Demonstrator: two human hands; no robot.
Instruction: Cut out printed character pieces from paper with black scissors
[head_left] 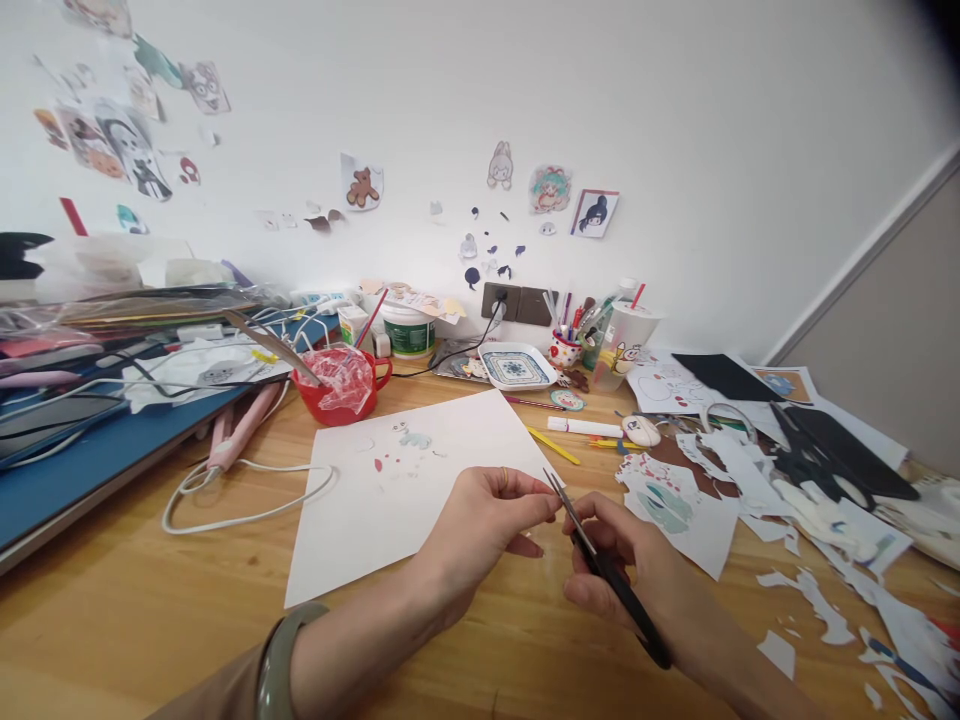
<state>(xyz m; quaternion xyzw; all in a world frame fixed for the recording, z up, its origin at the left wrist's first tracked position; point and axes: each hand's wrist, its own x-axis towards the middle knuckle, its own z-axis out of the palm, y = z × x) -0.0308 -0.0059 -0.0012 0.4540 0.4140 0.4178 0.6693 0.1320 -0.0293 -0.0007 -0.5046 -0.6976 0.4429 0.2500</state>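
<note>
My right hand [637,570] is closed round black-handled scissors [589,550], whose narrow blades point up and to the left. Close beside the blade tips is my left hand [495,520], its thumb and forefinger pinched together. Whatever lies in that pinch is too small and covered to make out. Beneath and behind the left hand lies a large white sheet of paper [352,490]. Tiny coloured paper cutouts [414,440] are scattered on its upper part. To the right of the scissors rests a cut paper with green printed shapes [667,508].
White paper scraps [814,600] cover the table's right side, near a second pair of black scissors [814,455]. A red mug [337,385] stands at the back left, beside a white cable [247,525]. A patterned square dish [517,366] and a lidded cup [622,345] stand farther back.
</note>
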